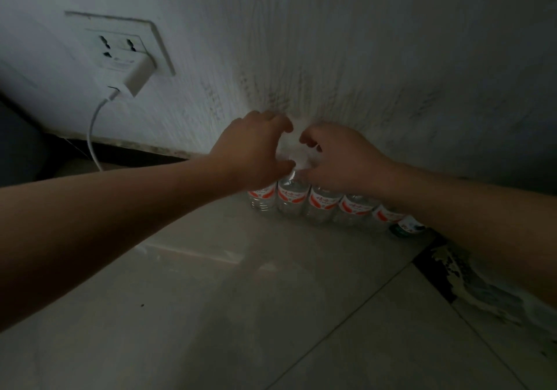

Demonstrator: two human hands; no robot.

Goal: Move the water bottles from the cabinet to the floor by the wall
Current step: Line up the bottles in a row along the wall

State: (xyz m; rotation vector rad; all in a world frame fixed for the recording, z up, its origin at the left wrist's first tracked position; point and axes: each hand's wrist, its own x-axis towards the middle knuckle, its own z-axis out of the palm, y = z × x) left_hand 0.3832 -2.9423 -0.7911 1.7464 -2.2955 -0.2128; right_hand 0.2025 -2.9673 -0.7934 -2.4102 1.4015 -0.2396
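Note:
Several clear water bottles with red-and-white labels point(322, 204) stand in a row on the floor against the wall point(361, 73). The far right one point(407, 227) has a green label. My left hand point(256, 148) and my right hand point(340, 157) hover side by side over the left end of the row. Their curled fingers face each other around the white cap point(297, 158) of the second bottle point(290, 198). Both thumbs lie close to that bottle's shoulder, with the fingers apart. The hands hide the tops of the neighbouring bottles.
A wall socket point(120, 46) at upper left holds a white charger point(137, 77), whose cable point(92, 136) hangs to the floor. Pale glossy floor tiles point(241, 299) fill the foreground. A dark patterned strip point(446, 272) runs along the right. The light is dim.

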